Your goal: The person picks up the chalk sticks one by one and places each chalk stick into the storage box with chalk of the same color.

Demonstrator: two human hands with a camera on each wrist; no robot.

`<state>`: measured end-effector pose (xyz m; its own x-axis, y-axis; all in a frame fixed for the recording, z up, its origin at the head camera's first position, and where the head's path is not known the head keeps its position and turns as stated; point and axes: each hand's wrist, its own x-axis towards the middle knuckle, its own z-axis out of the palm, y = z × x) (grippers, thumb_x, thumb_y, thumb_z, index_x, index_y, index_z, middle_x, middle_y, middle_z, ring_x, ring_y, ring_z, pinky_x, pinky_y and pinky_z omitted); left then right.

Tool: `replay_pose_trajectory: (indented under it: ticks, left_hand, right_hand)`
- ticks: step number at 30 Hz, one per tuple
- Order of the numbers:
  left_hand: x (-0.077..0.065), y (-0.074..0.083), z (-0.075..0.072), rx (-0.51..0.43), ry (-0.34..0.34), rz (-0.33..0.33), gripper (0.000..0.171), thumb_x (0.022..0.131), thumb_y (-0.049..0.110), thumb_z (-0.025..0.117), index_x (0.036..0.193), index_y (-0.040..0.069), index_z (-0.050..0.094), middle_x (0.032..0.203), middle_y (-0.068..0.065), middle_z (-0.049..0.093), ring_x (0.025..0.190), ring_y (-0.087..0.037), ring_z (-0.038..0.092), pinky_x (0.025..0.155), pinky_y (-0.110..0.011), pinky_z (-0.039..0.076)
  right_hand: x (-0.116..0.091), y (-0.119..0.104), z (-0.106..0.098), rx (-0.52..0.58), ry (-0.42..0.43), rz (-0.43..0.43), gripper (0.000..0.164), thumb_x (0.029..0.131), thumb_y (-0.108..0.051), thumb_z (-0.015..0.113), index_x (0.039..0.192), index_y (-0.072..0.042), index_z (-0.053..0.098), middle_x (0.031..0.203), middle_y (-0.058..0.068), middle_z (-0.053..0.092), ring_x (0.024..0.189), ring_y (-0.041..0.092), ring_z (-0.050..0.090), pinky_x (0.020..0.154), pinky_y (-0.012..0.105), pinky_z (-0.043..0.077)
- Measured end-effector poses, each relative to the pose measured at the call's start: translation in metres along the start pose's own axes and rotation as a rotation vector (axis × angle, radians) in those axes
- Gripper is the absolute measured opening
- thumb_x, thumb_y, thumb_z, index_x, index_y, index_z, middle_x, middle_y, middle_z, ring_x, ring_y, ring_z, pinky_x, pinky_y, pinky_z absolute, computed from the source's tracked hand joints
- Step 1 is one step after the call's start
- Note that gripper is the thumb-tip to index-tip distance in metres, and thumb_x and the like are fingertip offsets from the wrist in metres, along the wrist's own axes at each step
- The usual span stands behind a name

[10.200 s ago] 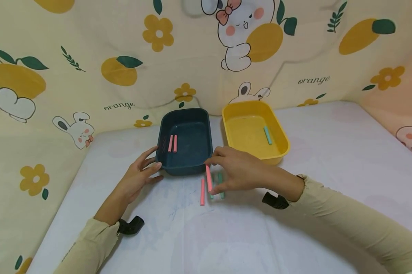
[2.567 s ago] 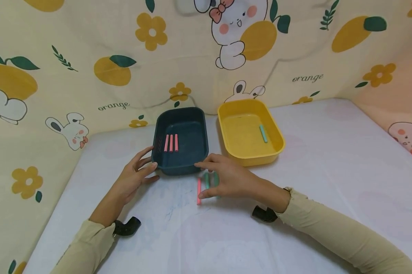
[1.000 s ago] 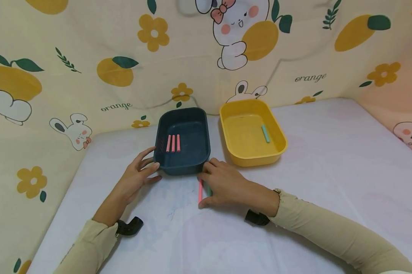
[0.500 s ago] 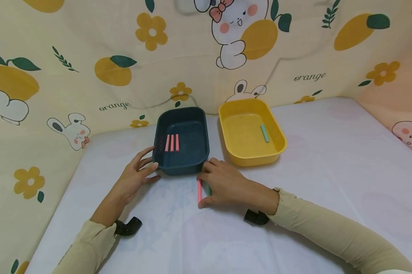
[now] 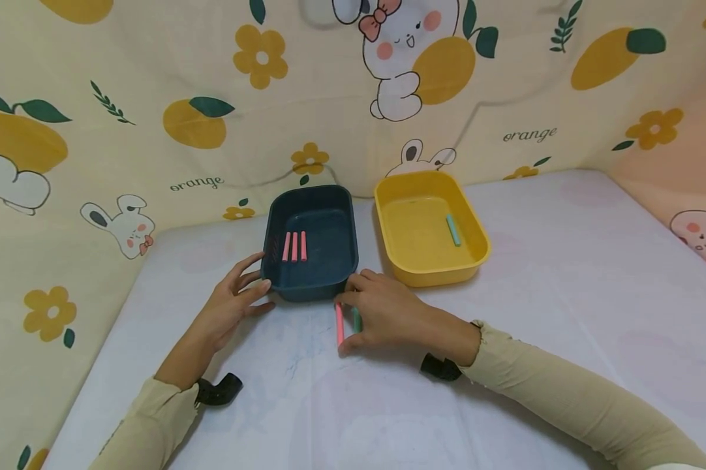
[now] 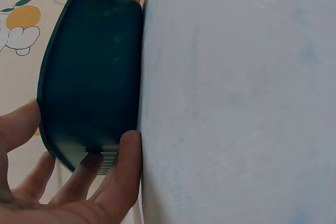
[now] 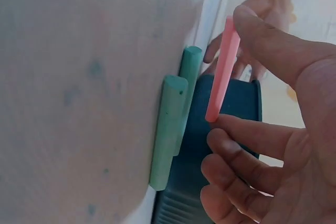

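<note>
My right hand pinches a pink chalk stick by its two ends, between thumb and a finger. In the right wrist view, this pink stick is raised off the table. Two green chalk sticks lie beside each other on the table below it, partly hidden by the hand in the head view. My left hand touches the left side of a dark blue bin with spread fingers, its thumb at the rim. Three pink chalk sticks lie side by side inside that bin.
To the right of the blue bin stands a yellow bin with one teal chalk stick in it. Both stand at the back of the white-covered table, against a printed cloth. Faint blue smears mark the cover.
Since the oldest frame, a third pink stick has joined the two in the blue bin. The right hand has since taken hold of another and just raised it slightly. The left hand keeps its place.
</note>
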<state>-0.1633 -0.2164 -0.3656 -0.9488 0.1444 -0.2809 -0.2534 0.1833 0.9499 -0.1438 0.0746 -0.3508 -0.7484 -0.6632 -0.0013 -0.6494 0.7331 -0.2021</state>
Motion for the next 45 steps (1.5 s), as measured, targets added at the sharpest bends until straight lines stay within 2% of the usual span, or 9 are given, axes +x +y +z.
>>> replay_pose_trajectory:
  ticks: [14, 20, 25, 32, 45]
  left_hand:
    - [-0.002, -0.001, 0.004, -0.012, -0.007, -0.010, 0.069, 0.100, 0.021, 0.060, 0.158, 0.031, 0.024, 0.162, -0.017, 0.025, 0.139, -0.040, 0.042, 0.106, -0.054, 0.047]
    - [-0.001, -0.002, 0.003, -0.006, -0.001, -0.015, 0.068, 0.100, 0.021, 0.060, 0.157, 0.032, 0.024, 0.162, -0.017, 0.026, 0.139, -0.040, 0.043, 0.106, -0.053, 0.048]
    - [0.000, -0.001, 0.002, -0.003, 0.002, -0.013, 0.068, 0.100, 0.021, 0.060, 0.157, 0.032, 0.024, 0.161, -0.016, 0.027, 0.138, -0.040, 0.044, 0.105, -0.052, 0.048]
    - [0.000, -0.001, 0.001, -0.009, 0.001, -0.013, 0.068, 0.100, 0.020, 0.060, 0.157, 0.032, 0.024, 0.161, -0.015, 0.028, 0.138, -0.039, 0.044, 0.105, -0.052, 0.049]
    - [-0.001, 0.001, 0.000, -0.009, -0.017, 0.010, 0.071, 0.099, 0.025, 0.063, 0.158, 0.031, 0.024, 0.160, -0.017, 0.027, 0.139, -0.037, 0.042, 0.105, -0.052, 0.049]
  right_hand:
    - [-0.005, -0.003, -0.019, 0.095, -0.004, -0.013, 0.078, 0.067, -0.067, 0.081, 0.130, -0.023, 0.067, 0.114, -0.004, 0.060, 0.100, 0.011, 0.050, 0.079, 0.024, 0.049]
    - [-0.001, -0.004, -0.030, 0.105, 0.015, -0.039, 0.080, 0.068, -0.067, 0.080, 0.132, -0.021, 0.066, 0.115, -0.001, 0.061, 0.097, 0.010, 0.050, 0.075, 0.024, 0.049]
    - [0.005, -0.005, -0.041, 0.072, 0.023, -0.045, 0.079, 0.070, -0.067, 0.079, 0.134, -0.023, 0.065, 0.116, -0.002, 0.060, 0.097, 0.010, 0.051, 0.073, 0.023, 0.049]
    - [0.011, -0.004, -0.053, 0.029, 0.029, -0.056, 0.079, 0.071, -0.067, 0.078, 0.135, -0.023, 0.064, 0.118, -0.003, 0.058, 0.103, 0.011, 0.053, 0.075, 0.023, 0.051]
    - [0.028, -0.004, -0.065, 0.045, 0.014, -0.074, 0.078, 0.073, -0.062, 0.080, 0.137, -0.021, 0.062, 0.123, -0.001, 0.058, 0.110, 0.014, 0.051, 0.085, 0.027, 0.054]
